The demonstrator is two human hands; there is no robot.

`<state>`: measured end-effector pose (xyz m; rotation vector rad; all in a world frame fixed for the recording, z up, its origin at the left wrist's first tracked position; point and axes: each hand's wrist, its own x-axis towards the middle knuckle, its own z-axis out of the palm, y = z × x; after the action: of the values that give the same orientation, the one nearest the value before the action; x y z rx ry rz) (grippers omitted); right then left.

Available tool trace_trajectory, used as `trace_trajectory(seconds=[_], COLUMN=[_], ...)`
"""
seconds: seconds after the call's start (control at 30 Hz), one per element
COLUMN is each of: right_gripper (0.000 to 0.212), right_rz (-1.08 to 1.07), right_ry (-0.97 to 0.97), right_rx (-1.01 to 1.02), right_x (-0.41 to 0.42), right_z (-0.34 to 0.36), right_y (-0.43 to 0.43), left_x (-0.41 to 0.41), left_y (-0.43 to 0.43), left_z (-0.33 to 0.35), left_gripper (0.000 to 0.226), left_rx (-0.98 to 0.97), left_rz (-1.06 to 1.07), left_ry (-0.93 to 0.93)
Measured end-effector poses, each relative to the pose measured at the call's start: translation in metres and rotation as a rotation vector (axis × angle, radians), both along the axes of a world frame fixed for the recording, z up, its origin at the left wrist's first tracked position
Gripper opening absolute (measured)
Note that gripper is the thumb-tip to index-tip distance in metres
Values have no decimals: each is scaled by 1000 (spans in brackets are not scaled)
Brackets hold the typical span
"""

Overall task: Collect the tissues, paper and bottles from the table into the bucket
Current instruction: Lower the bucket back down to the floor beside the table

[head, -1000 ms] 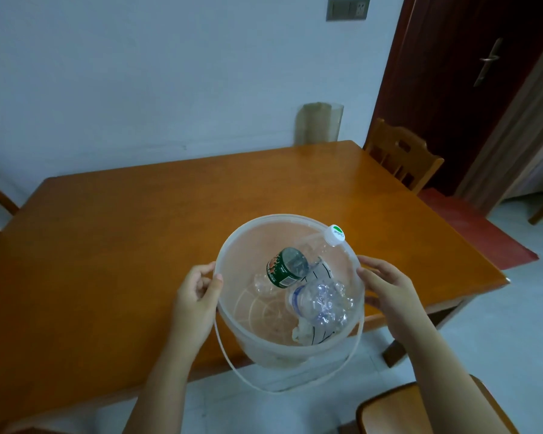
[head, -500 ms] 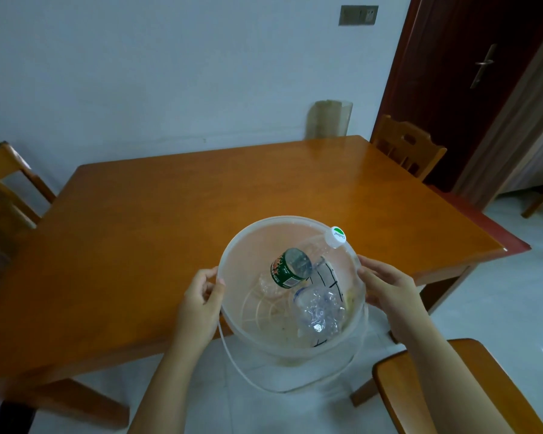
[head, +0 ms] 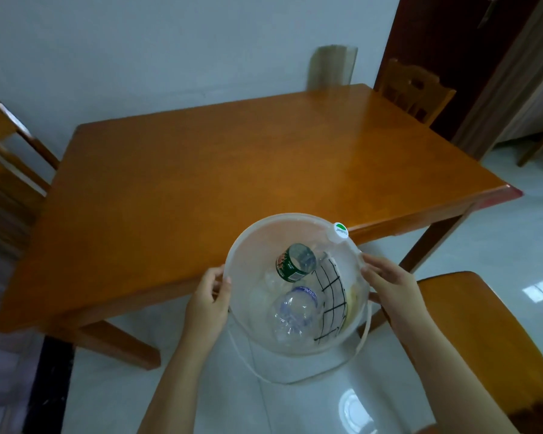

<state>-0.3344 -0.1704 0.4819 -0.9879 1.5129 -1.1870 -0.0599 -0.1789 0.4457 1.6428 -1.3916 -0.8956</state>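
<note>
Wooden table [head: 264, 158] under the pale wall shows nothing on its top, so the collecting looks finished. Just in front of its near edge, the bucket [head: 248, 245] hangs over the floor, mouth upward. The left hand [head: 209, 300] and the right hand [head: 389, 285] clamp its rim on opposite sides. Inside, a green-label bottle [head: 293, 263] leans with its base upward, a white-capped bottle [head: 337, 231] points its cap to the far rim, a crushed clear bottle [head: 292, 314] lies beside a gridded paper [head: 331, 296].

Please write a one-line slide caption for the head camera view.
Both hands, left and right, hold a clear bucket with bottles and paper beside a wooden table.
</note>
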Motion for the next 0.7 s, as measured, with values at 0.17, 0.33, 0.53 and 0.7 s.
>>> trace_trajectory(seconds=[0.17,0.33,0.53,0.7], right_gripper=[24,26,28,29], right_rz=[-21,-66,-128,-163], right_ry=[17,38,-18,-140], right_rx=[16,65,169,249], right_x=[-19,-39,-51,-49], right_z=[-33,-93,-191,-289], right_y=[11,21,39,51], left_x=[-18,-38,-51,-58], left_y=[14,28,38,41], left_z=[-30,-93,-192,-279], left_gripper=[22,28,32,38], left_rx=[82,161,185,249], left_rz=[-11,-9,20,39], left_ry=[11,-12,16,38])
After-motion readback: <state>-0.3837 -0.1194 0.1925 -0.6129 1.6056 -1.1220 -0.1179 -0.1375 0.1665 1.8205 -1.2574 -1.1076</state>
